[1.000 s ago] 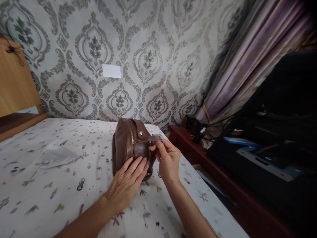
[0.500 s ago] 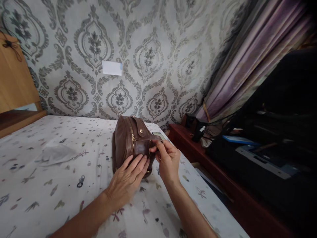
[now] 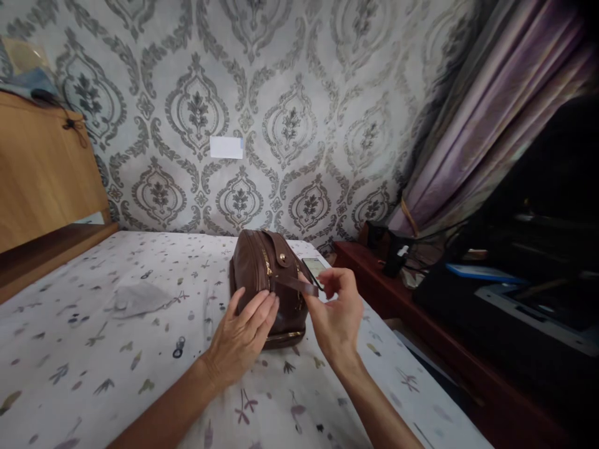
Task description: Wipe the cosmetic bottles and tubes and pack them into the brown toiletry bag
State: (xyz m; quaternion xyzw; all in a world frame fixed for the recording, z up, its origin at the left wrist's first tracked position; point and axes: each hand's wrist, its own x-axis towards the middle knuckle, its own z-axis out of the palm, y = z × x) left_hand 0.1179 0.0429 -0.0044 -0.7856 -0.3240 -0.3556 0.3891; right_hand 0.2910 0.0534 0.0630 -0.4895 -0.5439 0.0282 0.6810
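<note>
A brown leather bag (image 3: 250, 268) with gold zippers and a snap button stands on the patterned white sheet. My left hand (image 3: 246, 330) lies against its near side, fingers stretched out and closing on nothing. At the bag's right side is my right hand (image 3: 339, 312), its thumb and curled index finger apart. A narrow leather strap (image 3: 292, 284) sticks out from the bag, with its free end beside the right thumb; no firm grip on it shows. Behind this hand a phone-like device (image 3: 314, 268) with a lit screen lies partly hidden by the bag.
A crumpled pale cloth or bag (image 3: 138, 298) lies left on the sheet (image 3: 187, 399). A wooden cabinet (image 3: 47, 168) stands far left. Along the right edge runs a dark red ledge (image 3: 374, 274) with cables and small black items, below a purple curtain (image 3: 472, 143).
My right thumb and index finger have parted from their pinch at the strap. The left hand stays on the bag. The whole view has shifted, so the bag appears lower and further right.
</note>
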